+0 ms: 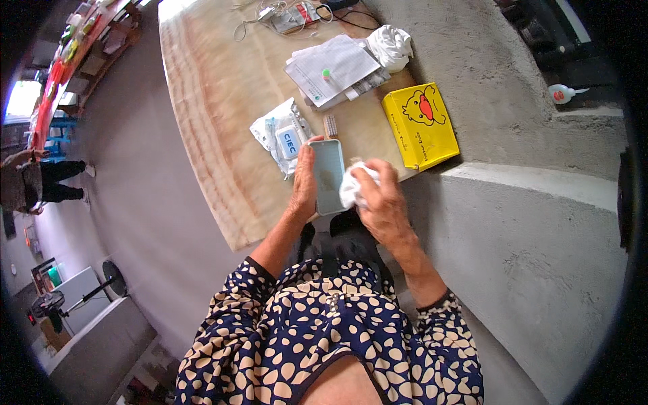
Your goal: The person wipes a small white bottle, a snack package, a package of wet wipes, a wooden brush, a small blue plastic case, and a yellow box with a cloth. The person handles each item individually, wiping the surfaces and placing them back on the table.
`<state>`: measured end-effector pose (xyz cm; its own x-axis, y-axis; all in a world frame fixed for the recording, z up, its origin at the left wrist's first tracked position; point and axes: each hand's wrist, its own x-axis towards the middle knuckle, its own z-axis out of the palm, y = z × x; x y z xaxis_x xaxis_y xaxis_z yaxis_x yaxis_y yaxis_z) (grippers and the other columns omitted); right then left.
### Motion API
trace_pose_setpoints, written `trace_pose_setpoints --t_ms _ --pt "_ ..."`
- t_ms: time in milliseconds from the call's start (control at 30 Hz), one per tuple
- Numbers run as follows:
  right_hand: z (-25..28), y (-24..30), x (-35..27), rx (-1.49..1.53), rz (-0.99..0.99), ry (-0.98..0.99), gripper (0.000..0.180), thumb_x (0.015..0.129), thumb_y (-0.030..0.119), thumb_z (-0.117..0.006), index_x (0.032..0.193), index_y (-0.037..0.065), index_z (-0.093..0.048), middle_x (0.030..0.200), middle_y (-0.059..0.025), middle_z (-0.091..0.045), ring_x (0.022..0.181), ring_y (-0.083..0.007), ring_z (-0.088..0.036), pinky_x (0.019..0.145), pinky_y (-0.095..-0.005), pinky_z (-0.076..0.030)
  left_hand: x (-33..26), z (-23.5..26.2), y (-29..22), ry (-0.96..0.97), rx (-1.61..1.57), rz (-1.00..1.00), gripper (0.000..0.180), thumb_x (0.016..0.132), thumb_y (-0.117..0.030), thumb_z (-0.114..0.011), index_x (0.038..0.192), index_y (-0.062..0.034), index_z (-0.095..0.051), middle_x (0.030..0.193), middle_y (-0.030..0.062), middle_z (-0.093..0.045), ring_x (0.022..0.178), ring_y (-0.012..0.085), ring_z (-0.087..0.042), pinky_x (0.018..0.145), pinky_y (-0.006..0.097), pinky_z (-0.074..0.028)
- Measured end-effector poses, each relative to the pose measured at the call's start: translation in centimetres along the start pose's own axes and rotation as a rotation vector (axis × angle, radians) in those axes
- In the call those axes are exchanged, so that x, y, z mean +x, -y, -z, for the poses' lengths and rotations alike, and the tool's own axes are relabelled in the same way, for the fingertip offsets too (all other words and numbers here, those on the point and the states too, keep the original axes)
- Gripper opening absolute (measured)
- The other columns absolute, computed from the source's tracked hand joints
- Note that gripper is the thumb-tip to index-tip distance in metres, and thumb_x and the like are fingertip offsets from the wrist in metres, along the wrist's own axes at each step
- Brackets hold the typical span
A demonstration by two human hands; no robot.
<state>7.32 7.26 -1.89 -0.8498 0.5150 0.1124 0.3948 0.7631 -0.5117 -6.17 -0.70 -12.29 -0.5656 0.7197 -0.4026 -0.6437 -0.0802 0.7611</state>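
Note:
My left hand (305, 181) grips the left side of a shallow, light blue-grey rectangular tray or case (329, 169), held at the near edge of the table. A crumpled white cloth or wipe (352, 190) is bunched in my right hand (386, 206), close against the tray's right side; whether it touches the tray I cannot tell. Just beyond my left hand lies a white and silver packet of wipes (275, 128) with a plastic lid. A small brown block with a dotted top (330, 125) sits past the tray's far end.
On the marble-patterned table (216, 135) stands a yellow box (422, 125) with a duck picture, at the right edge. Farther back are paper sheets (337, 64), a white cloth bundle (390, 48) and tangled cables (280, 13). A concrete ledge (526, 182) runs along the right. Another person (57, 182) stands far left.

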Motion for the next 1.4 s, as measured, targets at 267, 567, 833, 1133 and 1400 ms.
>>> trace_pose_setpoints --t_ms 267,567,833,1133,1400 --pt "-2.2 -1.4 -2.8 0.254 0.074 0.247 0.036 0.067 -0.003 -0.060 0.101 0.007 -0.062 0.106 -0.0173 -0.048 0.096 -0.0348 -0.054 0.083 -0.0378 -0.047 -2.0 -0.6 -1.3 -0.150 0.092 -0.018 0.048 0.075 -0.012 -0.072 0.116 -0.0105 -0.048 0.100 0.0019 -0.057 0.086 0.0104 -0.055 0.072 0.026 -0.049" --pt "0.7 2.1 1.3 0.165 0.114 -0.127 0.046 0.062 -0.003 -0.066 0.107 0.005 -0.059 0.106 -0.0161 -0.047 0.100 -0.0340 -0.051 0.085 -0.0383 -0.047 -3.6 -1.5 -1.6 0.162 0.637 -0.470 0.049 0.073 -0.002 -0.070 0.116 -0.0054 -0.046 0.102 0.0067 -0.057 0.095 0.0152 -0.055 0.083 0.030 -0.047" --pt "1.3 -3.1 0.1 0.486 -0.143 0.038 0.042 0.069 -0.005 -0.063 0.109 0.006 -0.061 0.101 -0.0114 -0.052 0.093 -0.0240 -0.056 0.083 -0.0313 -0.047 -4.4 -2.6 -2.1 0.118 0.839 -0.617 0.047 0.067 -0.001 -0.073 0.109 -0.0063 -0.052 0.095 0.0103 -0.059 0.083 0.0214 -0.060 0.073 0.031 -0.049" --pt "2.2 -5.8 -2.0 1.637 -0.362 0.014 0.037 0.088 0.031 -0.051 0.098 -0.003 -0.064 0.109 -0.0122 -0.057 0.096 -0.0175 -0.056 0.083 -0.0280 -0.045 -4.7 -1.9 -2.2 0.156 0.713 -0.449 0.048 0.071 -0.004 -0.074 0.113 -0.0083 -0.050 0.099 0.0080 -0.060 0.088 0.0167 -0.060 0.077 0.029 -0.049" --pt "-0.3 -6.6 -2.9 2.190 -0.508 -0.033 0.033 0.086 0.020 -0.054 0.112 -0.002 -0.055 0.108 -0.0147 -0.058 0.095 -0.0253 -0.057 0.082 -0.0360 -0.049 -4.7 -2.1 -2.0 0.243 0.449 -0.170 0.039 0.084 -0.010 -0.060 0.121 -0.0086 -0.045 0.103 0.0041 -0.056 0.092 0.0128 -0.055 0.079 0.026 -0.047"
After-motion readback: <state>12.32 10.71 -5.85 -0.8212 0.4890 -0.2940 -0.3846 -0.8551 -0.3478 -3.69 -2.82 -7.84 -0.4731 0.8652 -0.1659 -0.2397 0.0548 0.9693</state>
